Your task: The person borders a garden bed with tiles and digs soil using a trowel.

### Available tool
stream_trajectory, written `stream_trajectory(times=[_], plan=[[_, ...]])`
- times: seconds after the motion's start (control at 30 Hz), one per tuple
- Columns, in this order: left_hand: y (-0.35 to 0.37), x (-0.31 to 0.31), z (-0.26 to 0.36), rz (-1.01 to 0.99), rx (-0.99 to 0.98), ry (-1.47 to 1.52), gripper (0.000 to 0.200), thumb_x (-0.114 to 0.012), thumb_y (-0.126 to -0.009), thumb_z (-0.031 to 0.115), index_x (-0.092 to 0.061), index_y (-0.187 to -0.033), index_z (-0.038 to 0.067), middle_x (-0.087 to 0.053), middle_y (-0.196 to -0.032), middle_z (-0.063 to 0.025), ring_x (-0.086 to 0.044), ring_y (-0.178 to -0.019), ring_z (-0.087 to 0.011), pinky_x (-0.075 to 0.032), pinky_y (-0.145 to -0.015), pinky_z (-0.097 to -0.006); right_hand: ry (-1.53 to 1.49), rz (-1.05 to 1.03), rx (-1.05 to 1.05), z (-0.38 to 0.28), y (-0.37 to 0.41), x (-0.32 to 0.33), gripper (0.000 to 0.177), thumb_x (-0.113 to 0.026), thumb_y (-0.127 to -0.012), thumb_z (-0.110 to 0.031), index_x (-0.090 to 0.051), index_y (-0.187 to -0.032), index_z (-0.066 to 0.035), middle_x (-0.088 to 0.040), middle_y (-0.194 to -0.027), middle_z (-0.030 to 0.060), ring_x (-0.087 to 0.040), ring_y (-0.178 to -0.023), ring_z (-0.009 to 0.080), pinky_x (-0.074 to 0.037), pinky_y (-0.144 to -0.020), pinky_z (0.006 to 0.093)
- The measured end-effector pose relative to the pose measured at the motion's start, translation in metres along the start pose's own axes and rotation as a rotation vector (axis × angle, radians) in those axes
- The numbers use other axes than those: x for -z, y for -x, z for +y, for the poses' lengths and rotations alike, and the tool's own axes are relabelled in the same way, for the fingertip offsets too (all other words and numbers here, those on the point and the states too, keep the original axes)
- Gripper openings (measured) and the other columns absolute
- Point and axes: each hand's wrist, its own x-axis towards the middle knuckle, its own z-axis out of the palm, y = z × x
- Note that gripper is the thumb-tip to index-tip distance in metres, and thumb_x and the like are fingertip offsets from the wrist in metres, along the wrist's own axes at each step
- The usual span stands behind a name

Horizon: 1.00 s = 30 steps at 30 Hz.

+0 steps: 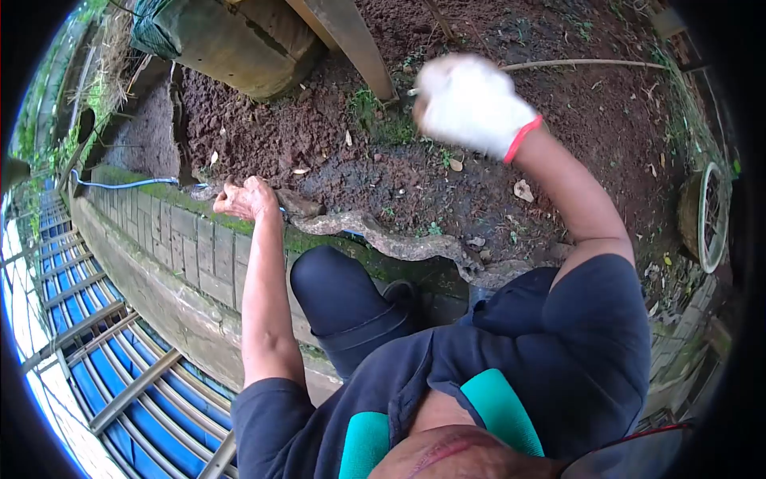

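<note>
My left hand (246,198), bare, is down at the row of rough edging stones (399,243), beside a blue hose (132,184). Its fingers are curled together; what they grip, if anything, is hidden. My right hand (471,104), in a white glove with a red cuff, is over the dark soil (319,120), blurred by motion. It looks closed, and a small pale tip sticks out at its left side. A thin stick (590,62) runs rightward from behind the glove; whether the hand holds it cannot be made out.
A large planter bag (239,48) and a slanting post (351,48) stand at the top. Mossy brick paving (215,255) lies under my bent knee (331,287). A blue roof-like surface with metal bars (136,383) fills the lower left. A round-rimmed container (710,217) is at the right.
</note>
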Motion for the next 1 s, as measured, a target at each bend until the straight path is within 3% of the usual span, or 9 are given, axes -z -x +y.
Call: stream_trajectory(times=[0.2, 0.33, 0.53, 0.67, 0.77, 0.87, 0.9, 0.93, 1.0], plan=[[-0.009, -0.009, -0.005, 0.053, 0.058, 0.039, 0.042, -0.06, -0.077, 0.007, -0.063, -0.118, -0.001, -0.039, -0.115, -0.0169, -0.052, -0.101, -0.0323, -0.048, -0.084, -0.0427, -0.113, 0.806, 0.259, 0.053, -0.146, -0.125, 0.034, -0.053, -0.09, -0.027, -0.066, -0.109, -0.003, -0.065, -0.117, 0.0212, -0.065, -0.108, 0.0316, -0.052, -0.095, 0.0436], [-0.012, -0.014, -0.016, 0.041, -0.029, -0.022, 0.044, -0.063, -0.076, 0.009, -0.062, -0.12, 0.001, -0.038, -0.116, -0.0159, -0.052, -0.1, -0.0304, -0.048, -0.082, -0.0412, -0.264, 0.138, -0.338, 0.068, -0.185, -0.106, 0.049, -0.062, -0.086, -0.036, -0.066, -0.12, -0.002, -0.052, -0.14, 0.0245, -0.052, -0.129, 0.04, -0.044, -0.107, 0.046], [-0.006, -0.014, -0.012, 0.059, -0.04, -0.034, 0.031, -0.068, -0.073, 0.008, -0.055, -0.099, -0.005, -0.039, -0.113, -0.0161, -0.052, -0.095, -0.0274, -0.048, -0.074, -0.0408, -0.164, 0.161, -0.148, 0.052, -0.184, -0.147, 0.05, -0.055, -0.091, -0.045, -0.072, -0.11, -0.002, -0.068, -0.117, 0.023, -0.068, -0.105, 0.0364, -0.053, -0.092, 0.0444], [-0.012, -0.028, -0.027, 0.076, -0.016, 0.195, 0.03, -0.064, -0.074, 0.007, -0.059, -0.102, -0.004, -0.039, -0.115, -0.0183, -0.052, -0.097, -0.0325, -0.047, -0.078, -0.043, -0.302, -0.185, 0.335, 0.034, -0.205, -0.12, 0.038, -0.058, -0.095, -0.035, -0.071, -0.115, -0.005, -0.074, -0.104, 0.0101, -0.068, -0.097, 0.026, -0.052, -0.087, 0.0393], [0.0, -0.003, -0.005, 0.075, -0.088, 0.031, 0.034, -0.062, -0.073, 0.007, -0.063, -0.105, -0.003, -0.04, -0.117, -0.02, -0.051, -0.102, -0.0367, -0.046, -0.083, -0.0476, -0.86, -0.466, 0.273, -0.019, -0.171, -0.06, 0.036, -0.052, -0.1, -0.028, -0.066, -0.124, -0.006, -0.068, -0.121, 0.0127, -0.063, -0.11, 0.0277, -0.049, -0.097, 0.0378], [-0.007, -0.014, -0.01, 0.115, -0.032, -0.063, 0.038, -0.066, -0.074, 0.014, -0.071, -0.111, 0.013, -0.043, -0.115, -0.0138, -0.052, -0.104, -0.0336, -0.045, -0.089, -0.0444, -0.325, 0.235, 0.788, 0.038, -0.227, -0.14, 0.034, -0.044, -0.103, -0.018, -0.063, -0.126, -0.002, -0.058, -0.136, 0.0191, -0.056, -0.125, 0.0287, -0.042, -0.11, 0.0355], [-0.007, -0.011, -0.01, 0.118, -0.138, -0.113, 0.038, -0.067, -0.075, 0.019, -0.071, -0.111, 0.012, -0.044, -0.116, -0.0147, -0.052, -0.105, -0.0345, -0.044, -0.09, -0.048, -0.769, 0.134, 0.417, 0.032, -0.203, -0.147, 0.031, -0.05, -0.097, -0.017, -0.066, -0.118, -0.003, -0.065, -0.118, 0.0223, -0.064, -0.111, 0.0299, -0.05, -0.099, 0.0382], [-0.006, -0.009, -0.007, 0.115, -0.252, -0.149, 0.039, -0.068, -0.076, 0.024, -0.071, -0.112, 0.012, -0.045, -0.117, -0.0157, -0.052, -0.107, -0.0354, -0.043, -0.091, -0.0515, 0.054, -0.125, 0.328, 0.047, -0.191, -0.131, 0.027, -0.058, -0.091, -0.017, -0.066, -0.116, -0.012, -0.066, -0.118, 0.0118, -0.066, -0.102, 0.0329, -0.054, -0.088, 0.0435], [-0.007, 0.003, 0.001, -0.051, -0.39, -0.077, 0.034, -0.067, -0.076, 0.032, -0.068, -0.098, 0.006, -0.049, -0.111, -0.0179, -0.047, -0.113, -0.0355, -0.036, -0.096, -0.0607, -0.281, 0.502, 0.298, 0.054, -0.061, -0.1, 0.022, -0.061, -0.088, -0.014, -0.069, -0.108, -0.012, -0.067, -0.114, 0.0088, -0.065, -0.102, 0.0303, -0.054, -0.086, 0.0416]])
